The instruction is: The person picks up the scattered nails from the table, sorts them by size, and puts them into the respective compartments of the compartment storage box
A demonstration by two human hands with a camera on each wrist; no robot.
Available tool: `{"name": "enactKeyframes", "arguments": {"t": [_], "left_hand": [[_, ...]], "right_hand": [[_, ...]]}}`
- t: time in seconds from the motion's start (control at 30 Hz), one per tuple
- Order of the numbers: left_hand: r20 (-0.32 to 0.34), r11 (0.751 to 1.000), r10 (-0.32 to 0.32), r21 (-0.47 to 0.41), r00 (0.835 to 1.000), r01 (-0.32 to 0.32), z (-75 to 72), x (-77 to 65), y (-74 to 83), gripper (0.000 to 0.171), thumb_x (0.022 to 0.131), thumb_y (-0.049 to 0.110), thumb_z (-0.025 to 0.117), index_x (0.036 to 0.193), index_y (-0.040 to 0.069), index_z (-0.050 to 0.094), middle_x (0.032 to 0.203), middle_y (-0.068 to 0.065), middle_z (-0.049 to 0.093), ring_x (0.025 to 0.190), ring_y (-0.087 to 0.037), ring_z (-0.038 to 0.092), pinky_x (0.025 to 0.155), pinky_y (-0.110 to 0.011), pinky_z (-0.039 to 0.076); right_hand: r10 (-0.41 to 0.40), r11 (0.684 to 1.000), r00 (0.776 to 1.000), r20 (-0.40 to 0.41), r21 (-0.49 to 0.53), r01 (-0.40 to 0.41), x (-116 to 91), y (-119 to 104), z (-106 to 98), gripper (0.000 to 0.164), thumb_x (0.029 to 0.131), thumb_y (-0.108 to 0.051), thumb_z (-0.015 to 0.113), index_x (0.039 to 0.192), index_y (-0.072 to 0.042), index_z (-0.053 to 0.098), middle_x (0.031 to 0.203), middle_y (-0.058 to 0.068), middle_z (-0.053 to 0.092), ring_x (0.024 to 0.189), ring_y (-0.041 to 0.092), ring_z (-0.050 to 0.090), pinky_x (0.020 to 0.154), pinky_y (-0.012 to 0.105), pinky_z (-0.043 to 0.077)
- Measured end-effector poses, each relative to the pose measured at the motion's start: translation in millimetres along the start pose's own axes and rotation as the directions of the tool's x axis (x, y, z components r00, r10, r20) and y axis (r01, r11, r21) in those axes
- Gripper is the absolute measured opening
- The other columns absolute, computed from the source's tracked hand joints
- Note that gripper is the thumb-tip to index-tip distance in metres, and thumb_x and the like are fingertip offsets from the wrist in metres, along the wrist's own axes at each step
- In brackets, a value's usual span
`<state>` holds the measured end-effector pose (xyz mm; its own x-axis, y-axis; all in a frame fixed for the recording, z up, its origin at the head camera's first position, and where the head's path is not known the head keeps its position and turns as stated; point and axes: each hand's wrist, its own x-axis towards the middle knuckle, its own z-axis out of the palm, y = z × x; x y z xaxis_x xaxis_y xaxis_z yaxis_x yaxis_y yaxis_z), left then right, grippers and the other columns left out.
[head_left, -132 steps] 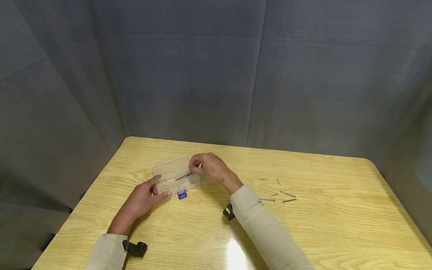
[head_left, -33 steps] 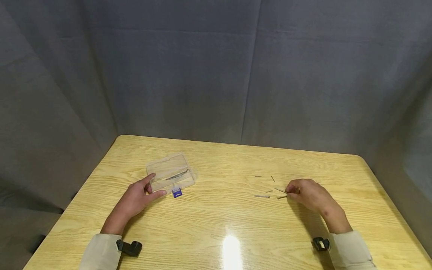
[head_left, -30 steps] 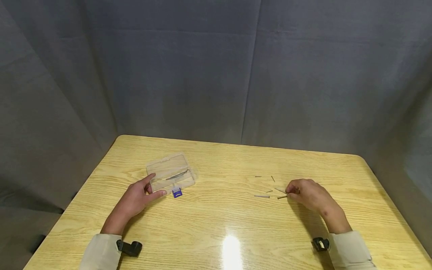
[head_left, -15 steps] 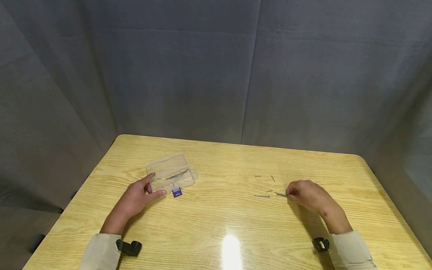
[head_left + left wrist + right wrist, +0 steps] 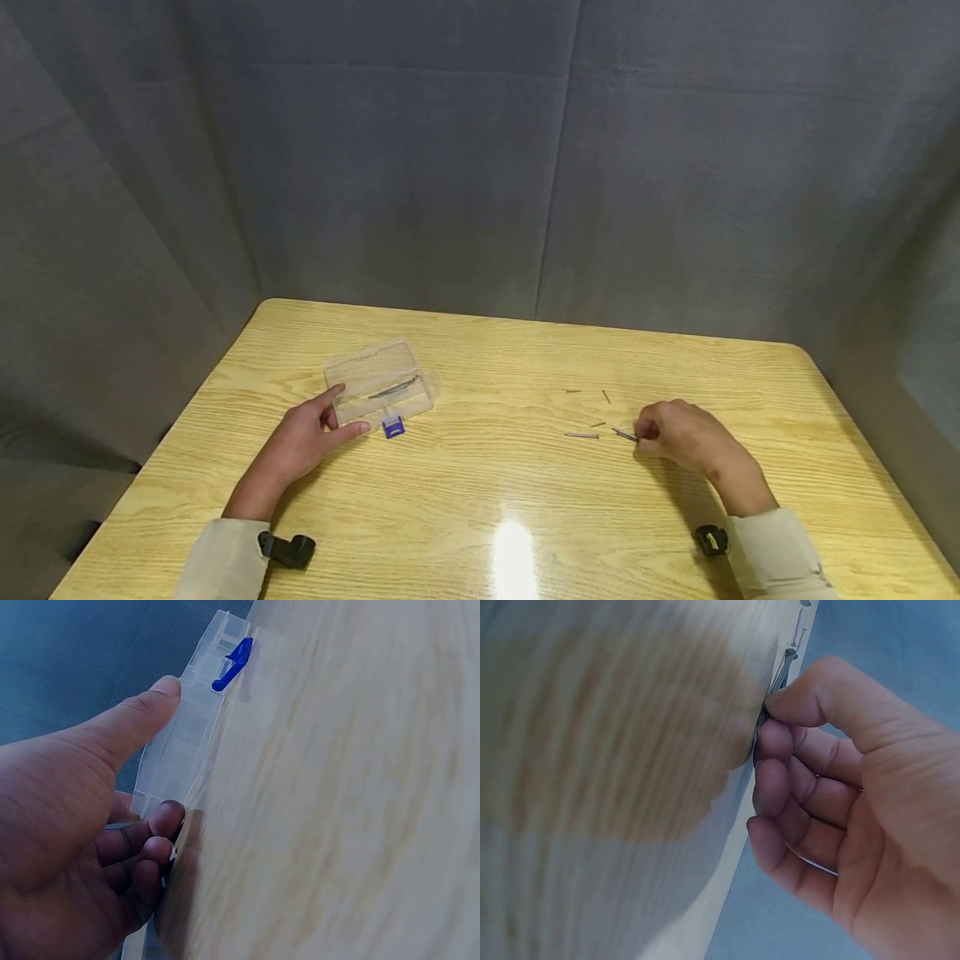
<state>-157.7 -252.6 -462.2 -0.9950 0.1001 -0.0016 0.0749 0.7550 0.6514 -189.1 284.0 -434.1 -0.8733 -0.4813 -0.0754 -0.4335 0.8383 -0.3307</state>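
Our left hand [image 5: 300, 437] grips the open clear box [image 5: 176, 750] by its left end, thumb and fingers clamped on it. Well right of the box, our right hand [image 5: 686, 437] pinches a couple of nails [image 5: 626, 434] between its fingers; four loose nails [image 5: 582, 435] lie nearer the box on the desk [image 5: 487, 483].

Room between box [image 5: 411, 409] and nails [image 5: 582, 435], latch [image 5: 393, 428] (blue) jutting out

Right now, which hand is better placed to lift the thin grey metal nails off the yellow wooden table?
Probably the right hand: its fingers pinch thin grey metal nails, while the left hand grips the open clear plastic box, farther away.
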Motion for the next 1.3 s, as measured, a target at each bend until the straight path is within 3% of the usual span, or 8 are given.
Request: {"name": "enactKeyframes", "arguments": {"t": [0.77, 1.03, 1.3], "left_hand": [[-0.005, 1.0, 0.001, 0.001, 1.0, -0.001, 0.4, 0.9, -0.1, 0.084, 0.096, 0.041, 0.075, 0.15, -0.012, 0.041, 0.082, -0.002, 0.051, 0.067, -0.018, 0.042, 0.067, -0.037, 0.038], [-0.002, 1.0, -0.003, 0.002, 1.0, 0.003, 0.6, 0.5, -0.7, 0.085, 0.096, 0.043, 0.075, 0.152, -0.011, 0.04, 0.083, -0.002, 0.052, 0.067, -0.018, 0.042, 0.067, -0.037, 0.038], [-0.003, 1.0, -0.008, -0.001, 1.0, 0.008, 0.4, 0.9, 0.3, 0.086, 0.095, 0.043, 0.075, 0.152, -0.011, 0.039, 0.083, -0.003, 0.052, 0.067, -0.018, 0.043, 0.067, -0.037, 0.038]], "right_hand": [[-0.018, 1.0, 0.999, -0.027, 0.006, 0.018, -2.4, 3.2, 2.0, 0.02, 0.086, -0.011, 0.083, 0.081, -0.02, 0.067, 0.075, -0.012, 0.058, 0.063, 0.006, 0.046, 0.057, 0.028, 0.041], [-0.014, 0.996, 1.0, -0.016, 0.09, 0.015, -3.3, 3.9, 0.3, 0.014, 0.091, -0.008, 0.078, 0.086, -0.018, 0.07, 0.079, -0.01, 0.06, 0.067, 0.008, 0.049, 0.06, 0.029, 0.043], [-0.099, 0.981, 0.993, -0.062, 0.164, 0.108, 1.7, -3.7, -2.0, 0.011, 0.091, -0.003, 0.076, 0.088, -0.013, 0.072, 0.079, -0.011, 0.062, 0.066, 0.006, 0.05, 0.06, 0.027, 0.045]]}}
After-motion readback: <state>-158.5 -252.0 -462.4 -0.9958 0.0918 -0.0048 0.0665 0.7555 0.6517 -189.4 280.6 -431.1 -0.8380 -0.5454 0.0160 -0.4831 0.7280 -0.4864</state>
